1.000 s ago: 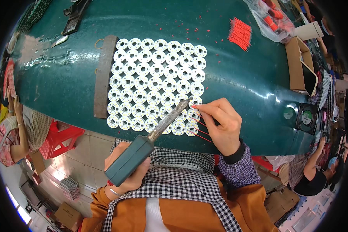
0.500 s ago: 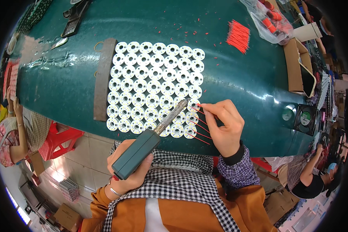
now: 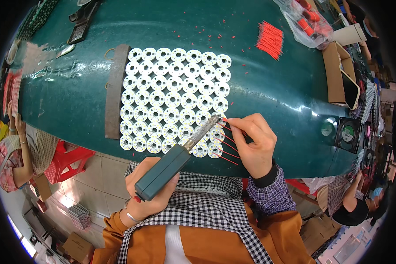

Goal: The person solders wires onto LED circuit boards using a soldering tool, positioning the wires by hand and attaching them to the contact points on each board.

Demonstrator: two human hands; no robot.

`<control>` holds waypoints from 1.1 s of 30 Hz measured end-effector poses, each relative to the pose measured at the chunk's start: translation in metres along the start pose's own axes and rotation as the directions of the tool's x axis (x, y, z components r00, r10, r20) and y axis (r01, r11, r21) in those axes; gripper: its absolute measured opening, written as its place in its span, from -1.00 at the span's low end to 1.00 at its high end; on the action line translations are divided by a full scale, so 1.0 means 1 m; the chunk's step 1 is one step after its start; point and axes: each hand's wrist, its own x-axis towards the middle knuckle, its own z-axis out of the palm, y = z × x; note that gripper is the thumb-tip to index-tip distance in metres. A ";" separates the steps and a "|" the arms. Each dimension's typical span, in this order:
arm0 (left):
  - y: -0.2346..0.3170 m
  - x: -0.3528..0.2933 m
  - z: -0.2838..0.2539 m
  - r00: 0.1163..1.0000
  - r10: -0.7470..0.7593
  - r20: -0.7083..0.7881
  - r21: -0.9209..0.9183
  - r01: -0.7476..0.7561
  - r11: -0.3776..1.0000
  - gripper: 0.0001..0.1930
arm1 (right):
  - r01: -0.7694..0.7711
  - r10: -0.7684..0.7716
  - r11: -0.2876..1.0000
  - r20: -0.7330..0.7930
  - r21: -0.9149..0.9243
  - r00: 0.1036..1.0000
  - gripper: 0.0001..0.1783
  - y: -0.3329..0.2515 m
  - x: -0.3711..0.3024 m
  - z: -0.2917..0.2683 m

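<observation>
My left hand (image 3: 152,200) is closed around the dark green handle of a soldering iron (image 3: 163,169). Its metal tip points up and to the right, at a disc in the right-hand column of a grid of round white LED boards (image 3: 174,83). Thumb and forefinger of my right hand (image 3: 258,147) pinch a thin red wire (image 3: 224,119) at that same disc, close beside the tip. Whether tip and wire touch is too small to tell. Below, several red wires (image 3: 228,157) stick out to the right from the lower discs of that column.
A grey metal bar (image 3: 116,92) lies along the grid's left side. Farther back on the green table are a pile of red wires (image 3: 269,40) and a plastic bag (image 3: 310,26) of red bundles. A cardboard box (image 3: 336,70) and black fan (image 3: 347,135) stand right. Other people sit at both sides.
The soldering iron in my left hand has moved a little to the right, its tip now closer to the wire at my right fingertips. My right hand has hardly moved.
</observation>
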 end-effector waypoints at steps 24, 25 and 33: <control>0.003 0.002 0.002 1.000 0.021 -0.004 0.012 -0.021 1.000 -0.84 | -0.040 0.040 0.999 0.007 -0.004 0.999 -0.79 -0.003 -0.001 -0.001; 0.002 0.002 0.002 1.000 0.021 -0.004 0.012 -0.021 1.000 -0.84 | -0.042 0.042 0.999 0.010 -0.010 0.999 -0.79 -0.003 -0.001 -0.001; 0.001 0.004 0.001 0.999 0.051 0.015 0.029 -0.051 0.998 -0.84 | -0.036 0.036 0.999 0.001 -0.012 0.999 -0.79 -0.002 -0.002 -0.001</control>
